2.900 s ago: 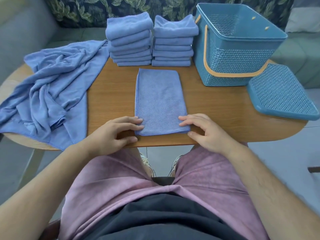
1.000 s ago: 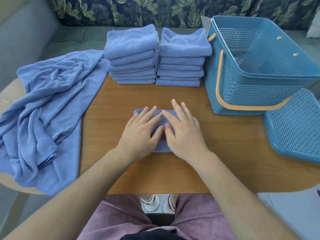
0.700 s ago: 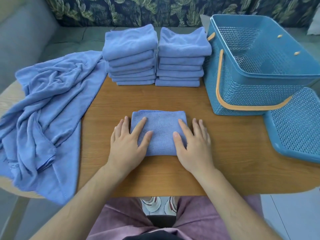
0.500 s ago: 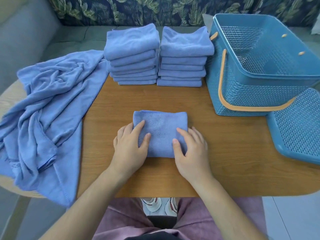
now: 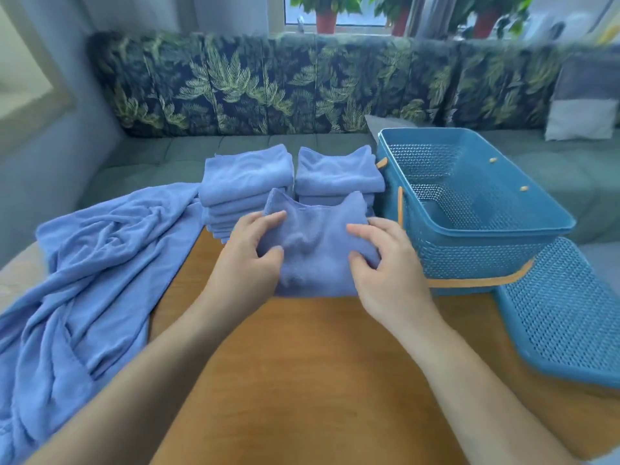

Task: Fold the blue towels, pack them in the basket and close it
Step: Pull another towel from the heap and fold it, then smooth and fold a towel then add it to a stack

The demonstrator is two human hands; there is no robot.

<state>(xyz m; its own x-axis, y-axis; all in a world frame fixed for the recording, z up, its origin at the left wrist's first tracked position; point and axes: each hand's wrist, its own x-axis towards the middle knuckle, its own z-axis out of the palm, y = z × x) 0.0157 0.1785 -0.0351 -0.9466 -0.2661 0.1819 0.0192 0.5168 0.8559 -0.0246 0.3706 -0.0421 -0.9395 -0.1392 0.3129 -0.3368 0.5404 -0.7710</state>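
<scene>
Blue microfibre dominates the scene: an unfolded heap of towels (image 5: pixel 84 280) spills over the left edge of the table (image 5: pixel 302 364), while at the far edge two piles of finished work stand side by side, the left stack (image 5: pixel 246 182) and the right stack (image 5: pixel 339 172). In front of them a person's left hand (image 5: pixel 248 263) and right hand (image 5: pixel 385 266) each grip one side of a folded towel (image 5: pixel 315 250), thumbs on top and fingers curled beneath. It appears to be held just clear of the wood, towards the far middle of the table. The step in hand looks to be adding this towel to a stack. Doing it well means keeping both sides level so the layers do not slide open, then lowering it square onto the top towel. Just right of the stacks, the teal basket (image 5: pixel 469 260) stands open and empty at the far right corner, its orange handle (image 5: pixel 476 281) folded down along the near wall, so nothing blocks packing. Its lid (image 5: pixel 563 317) lies at the right edge, just beside it. A leaf-print sofa back (image 5: pixel 268 88) runs behind.
</scene>
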